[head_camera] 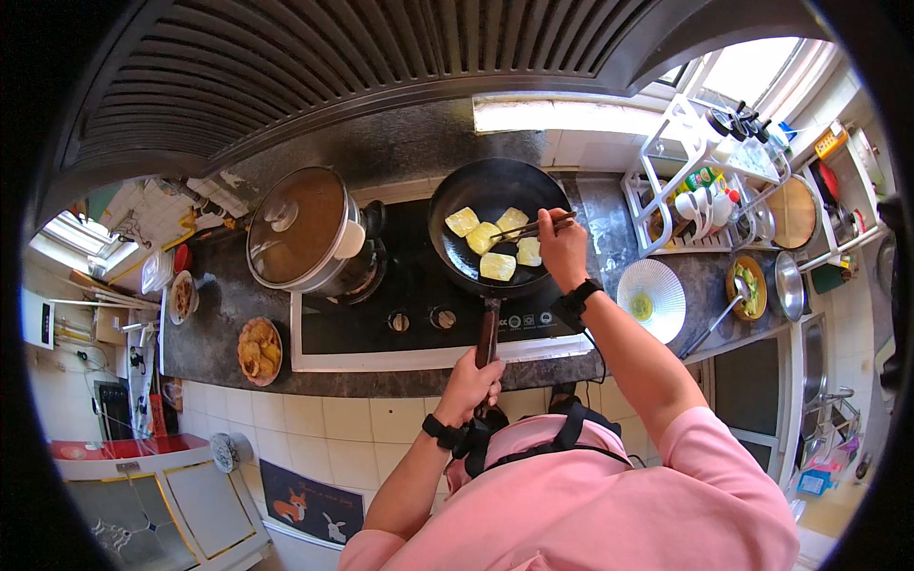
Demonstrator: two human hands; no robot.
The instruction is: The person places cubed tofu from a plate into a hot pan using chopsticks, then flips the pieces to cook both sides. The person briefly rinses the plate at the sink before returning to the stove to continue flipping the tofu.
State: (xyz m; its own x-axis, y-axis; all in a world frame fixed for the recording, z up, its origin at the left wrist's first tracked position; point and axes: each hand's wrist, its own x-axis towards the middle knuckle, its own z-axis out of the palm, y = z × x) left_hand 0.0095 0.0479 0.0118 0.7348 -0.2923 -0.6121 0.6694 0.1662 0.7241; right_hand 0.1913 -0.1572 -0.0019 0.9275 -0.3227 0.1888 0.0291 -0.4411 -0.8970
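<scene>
My left hand [471,385] grips the dark handle [489,332] of a black wok [493,178] that sits on the right side of the gas hob. In my right hand [564,250] is a pair of brown chopsticks [532,227], reaching over the wok from the right. Their tips touch or hover by the middle one of several pale yellow, square slices [482,238]; contact is not certain. Another slice [529,252] lies close to my right fingers, and one more slice [498,267] rests nearest the handle. Oil glistens on the wok's bottom.
A large lidded pot [296,228] stands on the left burner. Fried pieces fill a plate [260,351] at the counter's left. Right of the wok are a white ribbed bowl [660,285], a ladle [714,325], a brown bowl [758,275] and a white rack [646,207]. The range hood [343,71] hangs above.
</scene>
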